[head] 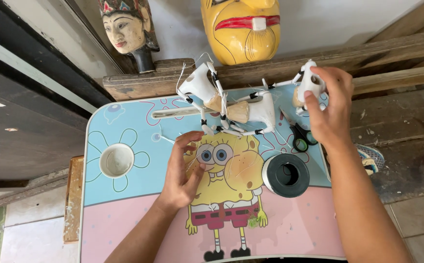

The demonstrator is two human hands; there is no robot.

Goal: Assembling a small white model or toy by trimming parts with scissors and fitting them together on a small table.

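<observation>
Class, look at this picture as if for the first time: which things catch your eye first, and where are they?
A big yellow carved mask with red lips hangs at the top, a smaller painted head to its left. Below, white jointed puppet pieces lie on a small cartoon-printed table. The right hand lifts one white piece; the left hand rests on the tabletop.

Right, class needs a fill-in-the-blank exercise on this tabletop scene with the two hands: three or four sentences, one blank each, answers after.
1. The right hand holds up a ____ painted puppet piece.
2. The left hand rests on the small table, whose top is light blue and ____.
3. The scissors lying near the right wrist have ____ handles.
4. Above the table, the big carved mask on the wooden ledge is ____.

Missing words: white; pink; green; yellow
</observation>
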